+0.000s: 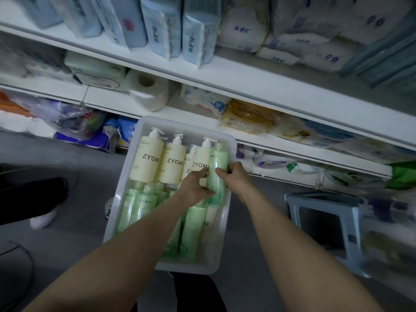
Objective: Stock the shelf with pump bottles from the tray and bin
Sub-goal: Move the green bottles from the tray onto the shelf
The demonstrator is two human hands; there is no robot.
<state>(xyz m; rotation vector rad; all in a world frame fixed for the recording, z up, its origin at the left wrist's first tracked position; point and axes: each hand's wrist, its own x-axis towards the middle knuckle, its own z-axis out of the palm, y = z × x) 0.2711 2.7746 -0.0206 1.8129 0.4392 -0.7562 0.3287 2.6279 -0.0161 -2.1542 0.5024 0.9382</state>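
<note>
A white tray (pixel 227 239) lies below me, in front of the shelves. Several cream pump bottles (pixel 149 159) marked ZYOME lie at its far end, and several green bottles (pixel 193 230) fill the near part. One green bottle (pixel 218 174) sits along the tray's right side. My left hand (pixel 194 188) grips that bottle from the left with curled fingers. Around its right side my right hand (pixel 235 177) has fingers wrapped at mid-height. Part of the bottle's lower body is hidden by my hands.
White shelves (pixel 225 77) run across the top, packed with tissue packs, a paper roll (pixel 147 92) and bagged goods. A blue-grey plastic stool (pixel 326 224) stands right of the tray. Someone's dark trouser leg and white shoe (pixel 44 218) are at the left on the grey floor.
</note>
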